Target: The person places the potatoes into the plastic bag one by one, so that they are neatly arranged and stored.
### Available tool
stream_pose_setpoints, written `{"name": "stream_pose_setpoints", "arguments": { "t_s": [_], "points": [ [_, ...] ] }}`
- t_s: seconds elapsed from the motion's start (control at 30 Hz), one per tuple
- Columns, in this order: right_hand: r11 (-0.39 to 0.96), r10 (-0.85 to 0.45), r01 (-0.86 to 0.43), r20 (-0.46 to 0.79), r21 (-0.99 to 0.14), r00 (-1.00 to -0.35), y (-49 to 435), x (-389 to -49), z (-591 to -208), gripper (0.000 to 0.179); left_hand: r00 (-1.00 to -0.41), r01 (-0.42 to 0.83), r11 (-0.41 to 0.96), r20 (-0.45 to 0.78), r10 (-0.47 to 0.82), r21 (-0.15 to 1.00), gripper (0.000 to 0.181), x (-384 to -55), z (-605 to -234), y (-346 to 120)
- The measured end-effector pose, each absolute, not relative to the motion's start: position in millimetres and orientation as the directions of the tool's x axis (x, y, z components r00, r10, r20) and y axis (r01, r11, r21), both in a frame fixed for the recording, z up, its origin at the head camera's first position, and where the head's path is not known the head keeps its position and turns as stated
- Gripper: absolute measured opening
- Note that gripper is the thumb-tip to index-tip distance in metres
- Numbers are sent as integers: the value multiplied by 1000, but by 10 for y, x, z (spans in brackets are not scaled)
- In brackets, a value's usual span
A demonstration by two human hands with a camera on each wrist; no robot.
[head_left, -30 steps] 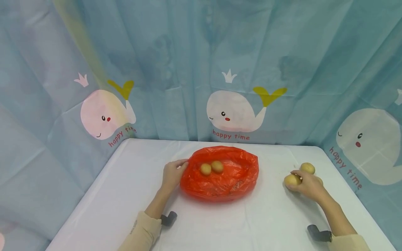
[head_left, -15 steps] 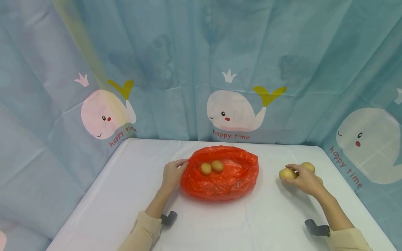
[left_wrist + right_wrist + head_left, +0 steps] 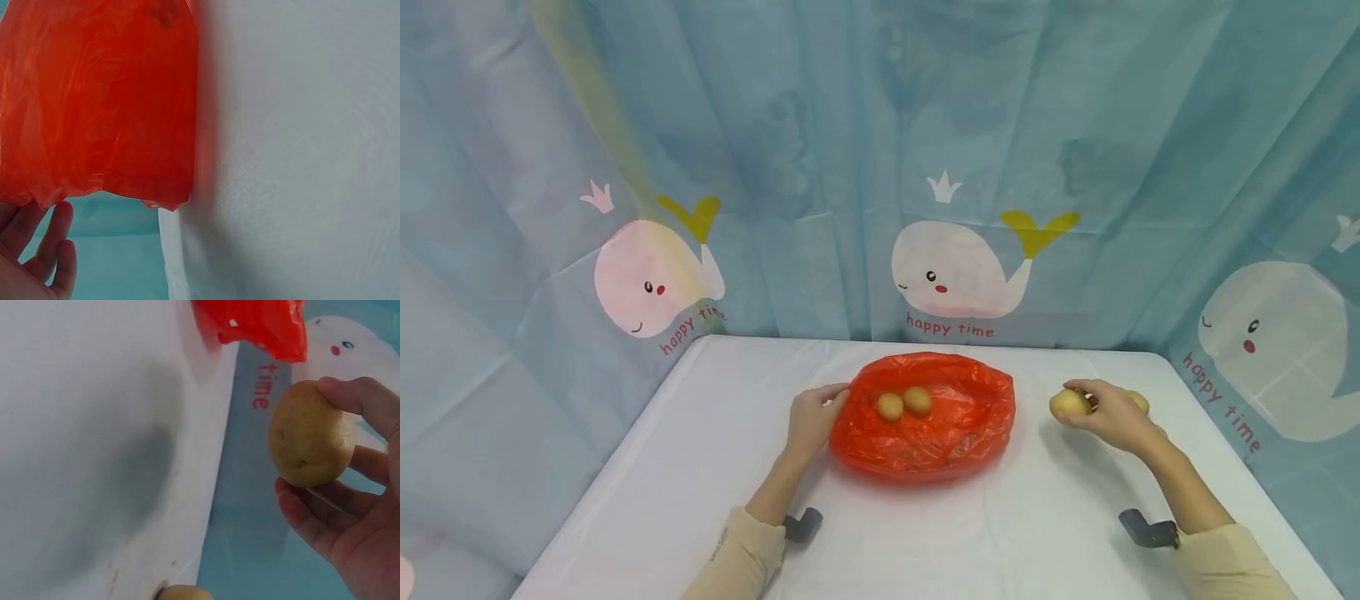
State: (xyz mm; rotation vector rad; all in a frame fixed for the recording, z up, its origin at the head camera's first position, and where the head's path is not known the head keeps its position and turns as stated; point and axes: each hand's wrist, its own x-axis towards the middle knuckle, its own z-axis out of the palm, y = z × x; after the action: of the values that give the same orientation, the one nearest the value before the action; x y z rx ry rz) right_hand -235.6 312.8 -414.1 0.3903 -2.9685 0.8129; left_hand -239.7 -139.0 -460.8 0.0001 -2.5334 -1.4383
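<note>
A red plastic bag (image 3: 917, 450) lies wide-mouthed on the white table, with two potatoes (image 3: 891, 407) inside. My left hand (image 3: 809, 421) pinches the bag's left rim; the left wrist view shows its fingers at the edge of the red plastic (image 3: 106, 106), the thumb hidden. To the right of the bag, my right hand (image 3: 1116, 417) holds a potato (image 3: 310, 434) between thumb and fingers, raised off the table above its shadow. Behind that hand another potato (image 3: 1139, 401) is partly visible.
The white table (image 3: 910, 542) ends at a blue curtain (image 3: 820, 167) with printed whales, at the back and both sides. Low in the right wrist view, part of a potato (image 3: 185, 593) rests on the table beside small brown specks. Dark wrist mounts (image 3: 803, 527) sit on both forearms.
My right hand has lifted the potato and carried it left and away from the other potatoes, toward the bag. The left hand keeps its place at the bag's rim.
</note>
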Motion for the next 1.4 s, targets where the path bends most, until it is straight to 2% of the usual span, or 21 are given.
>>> {"name": "stream_pose_setpoints", "arguments": {
  "t_s": [0.67, 1.4],
  "points": [
    [803, -316, -330, 115, -496, -942, 2779, -2648, -3794, 58, -975, 103, 535, 191, -112, 839, 28, -2419, -4580, -1389],
    [763, -375, -391, 141, -515, -916, 2345, -2914, -3774, 51, -978, 82, 527, 169, -120, 846, 29, -2388, -4577, -1369]
  ]
}}
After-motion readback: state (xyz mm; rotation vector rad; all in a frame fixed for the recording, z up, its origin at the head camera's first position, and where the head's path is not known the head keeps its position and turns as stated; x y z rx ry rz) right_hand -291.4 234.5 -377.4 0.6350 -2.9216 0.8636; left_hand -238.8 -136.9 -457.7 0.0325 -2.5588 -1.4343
